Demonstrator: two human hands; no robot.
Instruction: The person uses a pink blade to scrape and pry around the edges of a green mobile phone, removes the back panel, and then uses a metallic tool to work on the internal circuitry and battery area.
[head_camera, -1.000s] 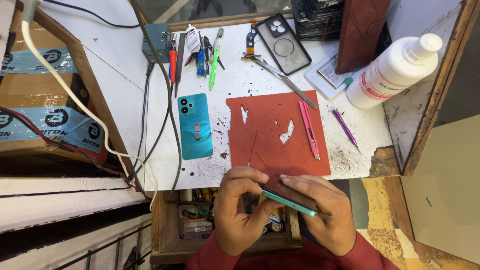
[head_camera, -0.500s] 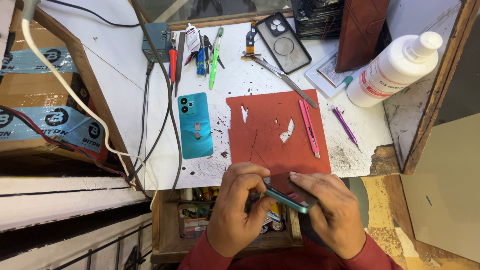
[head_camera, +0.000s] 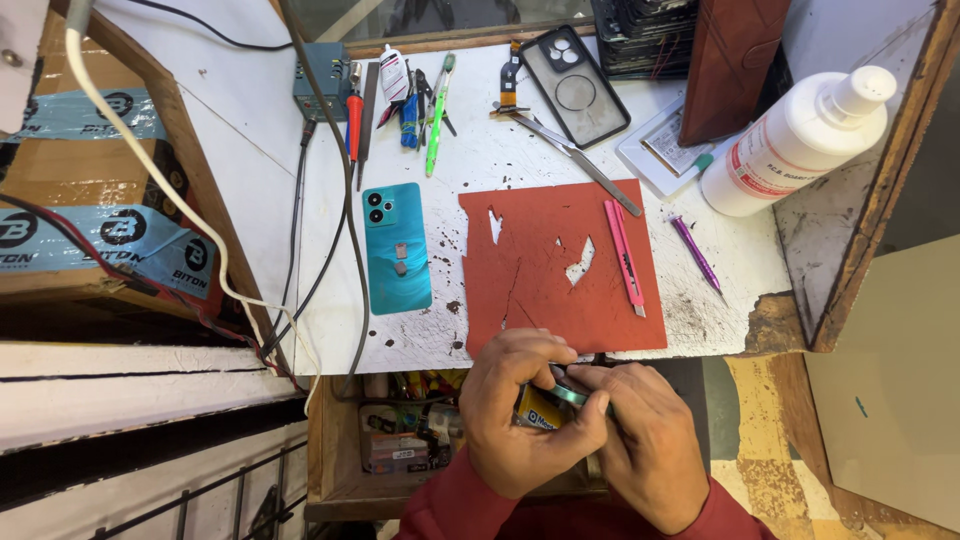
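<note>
white worktable (head_camera: 500, 170), scratched and stained | red mat (head_camera: 560, 270) in the middle | teal phone back (head_camera: 396, 250) left of mat | pink cutter (head_camera: 624, 255) on mat's right edge | white bottle (head_camera: 790, 145) far right of mat

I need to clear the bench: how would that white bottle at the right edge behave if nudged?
The white bottle lies on its side with its cap toward the wooden frame, so it can probably roll rather than tip. Its round plastic body looks smooth, perhaps slippery. How full it is cannot be told, so its weight is uncertain.
</note>
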